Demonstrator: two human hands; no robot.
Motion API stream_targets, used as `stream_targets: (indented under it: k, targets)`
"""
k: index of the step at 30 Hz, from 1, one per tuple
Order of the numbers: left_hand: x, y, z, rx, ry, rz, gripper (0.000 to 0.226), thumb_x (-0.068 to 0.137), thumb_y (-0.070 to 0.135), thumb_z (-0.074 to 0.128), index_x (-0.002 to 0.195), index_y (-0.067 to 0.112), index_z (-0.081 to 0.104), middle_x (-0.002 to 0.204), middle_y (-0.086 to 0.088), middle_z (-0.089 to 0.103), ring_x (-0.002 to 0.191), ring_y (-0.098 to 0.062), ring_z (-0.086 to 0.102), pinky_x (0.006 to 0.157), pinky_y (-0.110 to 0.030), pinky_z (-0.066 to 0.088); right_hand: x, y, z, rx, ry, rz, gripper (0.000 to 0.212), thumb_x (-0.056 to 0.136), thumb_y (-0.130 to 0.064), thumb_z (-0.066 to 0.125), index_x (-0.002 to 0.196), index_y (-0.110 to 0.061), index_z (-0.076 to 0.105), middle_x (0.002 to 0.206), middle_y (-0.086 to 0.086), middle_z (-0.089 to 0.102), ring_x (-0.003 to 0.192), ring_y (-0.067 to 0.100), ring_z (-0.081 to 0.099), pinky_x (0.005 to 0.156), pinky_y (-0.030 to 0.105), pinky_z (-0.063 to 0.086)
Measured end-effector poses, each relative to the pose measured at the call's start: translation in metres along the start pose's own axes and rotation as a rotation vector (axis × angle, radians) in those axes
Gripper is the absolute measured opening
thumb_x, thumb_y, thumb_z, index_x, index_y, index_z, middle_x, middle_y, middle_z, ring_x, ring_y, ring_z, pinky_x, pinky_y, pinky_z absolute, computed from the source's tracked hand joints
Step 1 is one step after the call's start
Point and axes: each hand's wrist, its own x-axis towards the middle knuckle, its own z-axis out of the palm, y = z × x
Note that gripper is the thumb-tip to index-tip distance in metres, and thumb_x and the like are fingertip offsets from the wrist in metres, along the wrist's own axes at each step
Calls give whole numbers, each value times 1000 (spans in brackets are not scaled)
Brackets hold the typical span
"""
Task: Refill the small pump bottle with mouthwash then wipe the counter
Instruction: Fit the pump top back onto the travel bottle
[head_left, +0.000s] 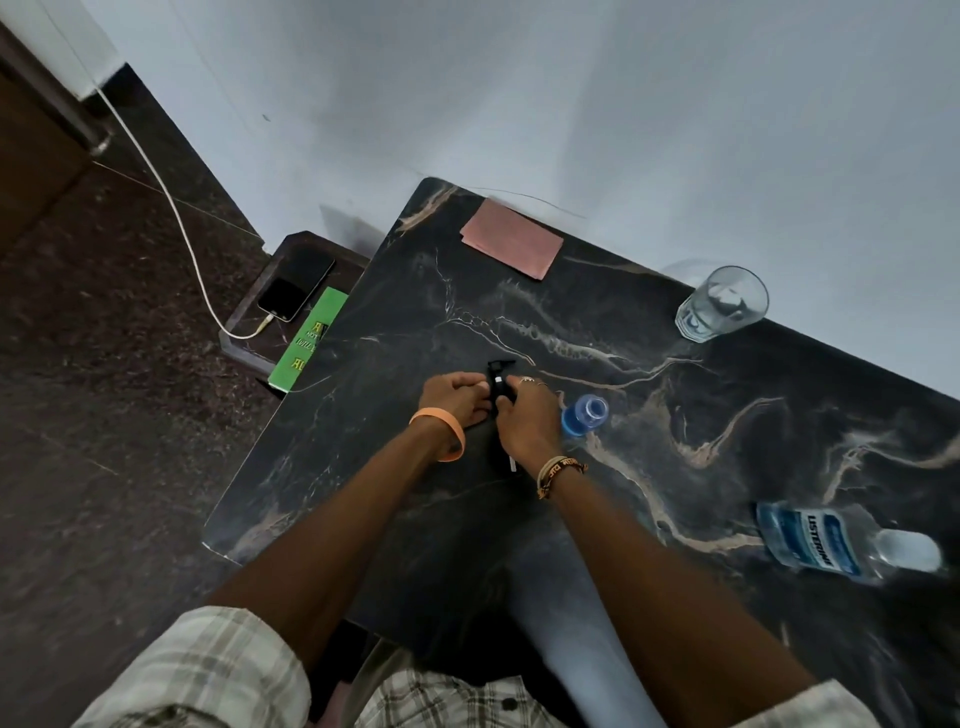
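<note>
Both my hands meet over the middle of the black marble counter (571, 291). My left hand (457, 397) and my right hand (527, 415) both grip a small black pump bottle (500, 382), its pump head sticking up between them. A small open blue cap or cup (584, 414) with blue liquid stands just right of my right hand. The Listerine mouthwash bottle (826, 540) lies on its side at the right, apart from both hands. A pink cloth (511, 240) lies folded near the counter's far edge.
An empty clear glass (722, 302) stands at the far right by the wall. Left of the counter, a lower stand holds a phone (296, 283) on a white charging cable and a green book (306, 340). Dark stone floor lies to the left.
</note>
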Motion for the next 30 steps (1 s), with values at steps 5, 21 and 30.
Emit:
stream_targets:
  k: [5, 21, 30]
  targets:
    - [-18, 17, -2, -40, -102, 42, 18, 88, 2, 61, 107, 1, 64, 81, -10, 67, 72, -16, 67, 70, -27, 56, -3, -11, -11, 95, 44, -58, 31, 92, -14, 60, 122, -14, 65, 120, 7, 66, 113, 22, 60, 90, 26, 45]
    - [-145, 133, 73, 247, -126, 741, 21, 81, 9, 73, 101, 6, 69, 81, 1, 70, 70, -4, 67, 61, -16, 52, -41, -27, -185, 380, 351, -355, 19, 84, -15, 73, 103, -18, 75, 92, -2, 76, 83, 10, 70, 79, 40, 59]
    - [-159, 88, 102, 313, -113, 821, 24, 78, 8, 74, 91, 28, 69, 79, 10, 69, 72, 4, 66, 73, -17, 54, -63, 22, -190, 366, 306, -336, 18, 84, -8, 71, 99, -17, 75, 89, -1, 76, 82, 10, 71, 79, 37, 60]
